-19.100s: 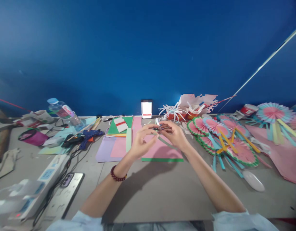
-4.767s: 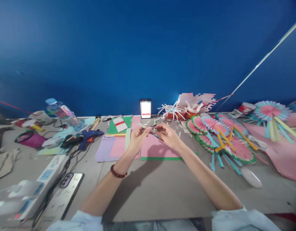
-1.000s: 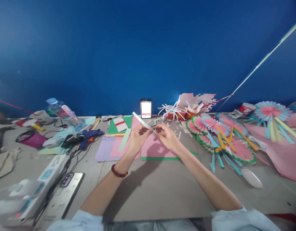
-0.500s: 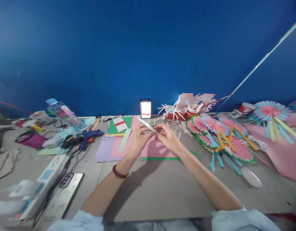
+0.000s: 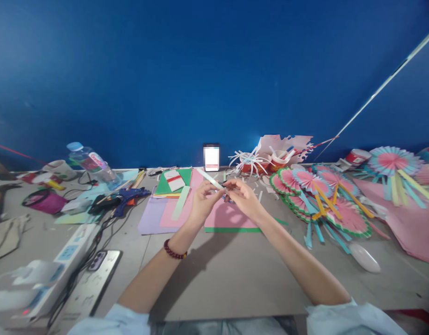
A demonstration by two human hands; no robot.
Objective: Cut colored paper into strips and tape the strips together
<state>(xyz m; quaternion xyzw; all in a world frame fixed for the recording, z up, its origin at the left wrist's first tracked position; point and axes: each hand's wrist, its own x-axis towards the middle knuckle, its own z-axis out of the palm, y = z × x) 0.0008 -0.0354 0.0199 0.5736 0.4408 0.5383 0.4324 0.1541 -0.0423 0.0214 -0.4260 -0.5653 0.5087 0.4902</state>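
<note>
My left hand [image 5: 204,200] pinches a narrow pale green paper strip [image 5: 214,179], which slants up to the left above the fingers. My right hand [image 5: 245,197] is closed beside it, its fingertips meeting the strip's lower end. What looks like a small pair of scissors [image 5: 228,198] is in the right hand, mostly hidden by the fingers. Under both hands lies a pink paper sheet [image 5: 221,218] with a green edge. Another pale green strip [image 5: 181,204] rests on pink and lilac paper to the left of my left hand.
A lit phone [image 5: 212,158] leans against the blue wall. Folded paper fans [image 5: 345,216] and a white computer mouse [image 5: 365,258] lie to the right. Leftward are a blue glue gun [image 5: 125,201], a bottle [image 5: 95,163], a power strip [image 5: 66,270] and another phone [image 5: 99,284].
The strip and the fingers have shifted very slightly, and a bluish part below the right hand's fingers shows more. Both arms stay in place.
</note>
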